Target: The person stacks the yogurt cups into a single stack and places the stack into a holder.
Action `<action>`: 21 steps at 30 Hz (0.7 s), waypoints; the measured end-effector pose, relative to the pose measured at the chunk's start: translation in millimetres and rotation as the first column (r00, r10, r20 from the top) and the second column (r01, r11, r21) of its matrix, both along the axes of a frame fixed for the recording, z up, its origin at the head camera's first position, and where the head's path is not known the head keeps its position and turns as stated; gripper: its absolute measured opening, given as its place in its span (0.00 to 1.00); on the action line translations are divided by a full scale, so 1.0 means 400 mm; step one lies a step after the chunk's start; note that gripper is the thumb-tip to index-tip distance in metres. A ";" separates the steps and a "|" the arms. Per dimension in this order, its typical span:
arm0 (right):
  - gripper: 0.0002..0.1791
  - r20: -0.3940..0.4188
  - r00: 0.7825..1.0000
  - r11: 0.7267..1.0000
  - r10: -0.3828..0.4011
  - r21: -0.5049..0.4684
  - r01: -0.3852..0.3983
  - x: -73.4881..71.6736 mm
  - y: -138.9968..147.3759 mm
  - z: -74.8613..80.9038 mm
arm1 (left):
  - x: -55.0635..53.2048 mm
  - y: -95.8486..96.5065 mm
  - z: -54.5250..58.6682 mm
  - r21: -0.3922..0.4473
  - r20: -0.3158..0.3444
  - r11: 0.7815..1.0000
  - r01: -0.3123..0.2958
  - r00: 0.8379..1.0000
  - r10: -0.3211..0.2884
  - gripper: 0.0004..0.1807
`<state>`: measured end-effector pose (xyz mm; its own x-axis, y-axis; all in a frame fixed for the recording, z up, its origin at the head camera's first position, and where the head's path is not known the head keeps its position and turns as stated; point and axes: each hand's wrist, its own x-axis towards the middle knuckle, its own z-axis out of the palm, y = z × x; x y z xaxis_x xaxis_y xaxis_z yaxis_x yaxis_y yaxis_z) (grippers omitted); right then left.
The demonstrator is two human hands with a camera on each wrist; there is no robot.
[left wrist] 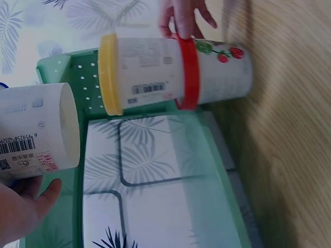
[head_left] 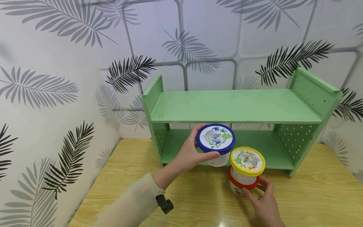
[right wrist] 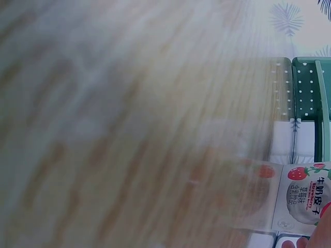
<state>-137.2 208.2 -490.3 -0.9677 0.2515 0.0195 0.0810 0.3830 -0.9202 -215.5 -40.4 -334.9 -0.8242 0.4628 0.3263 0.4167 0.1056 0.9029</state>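
Note:
In the head view my left hand [head_left: 190,154] grips a white tub with a blue lid [head_left: 216,138] that has blueberries printed on it. This tub is held in the air before the shelf's lower level, and its underside shows in the left wrist view. To its right, a yellow-lidded tub [head_left: 247,160] sits on top of a red-lidded tub [head_left: 236,189] with red fruit on its side. My right hand [head_left: 264,201] grips the red-lidded tub low down, thumb in front and fingers at its right side. The red-lidded tub appears to stand on the table.
A green two-level shelf [head_left: 235,105] with perforated side panels stands on the wood-grain table [head_left: 323,192]. Behind it is a wall [head_left: 210,25] with a leaf pattern. A dark device [head_left: 164,204] is strapped at the left wrist.

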 end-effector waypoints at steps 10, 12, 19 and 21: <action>0.45 0.028 1.000 1.000 -0.001 -0.010 0.002 0.001 -0.001 0.003 | -0.001 0.071 0.038 -0.019 -0.004 1.000 0.020 1.000 -0.020 0.49; 0.45 0.037 0.999 1.000 -0.001 -0.014 0.001 0.001 -0.002 0.005 | -0.003 0.085 0.041 -0.026 -0.011 0.999 0.025 1.000 -0.025 0.49; 0.46 0.050 0.999 1.000 0.013 -0.022 -0.012 0.002 -0.001 0.013 | -0.008 0.132 0.033 -0.036 -0.003 0.998 0.042 0.999 -0.042 0.50; 0.46 0.061 0.998 1.000 0.016 -0.020 -0.015 0.001 -0.001 0.014 | -0.010 0.145 0.026 -0.042 0.001 0.998 0.048 0.999 -0.048 0.50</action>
<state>-136.6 208.0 -484.6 -0.9707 0.2364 -0.0443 0.1312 0.3664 -0.9212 -219.7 17.5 -324.3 -0.8006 0.5152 0.3059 0.4223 0.1230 0.8981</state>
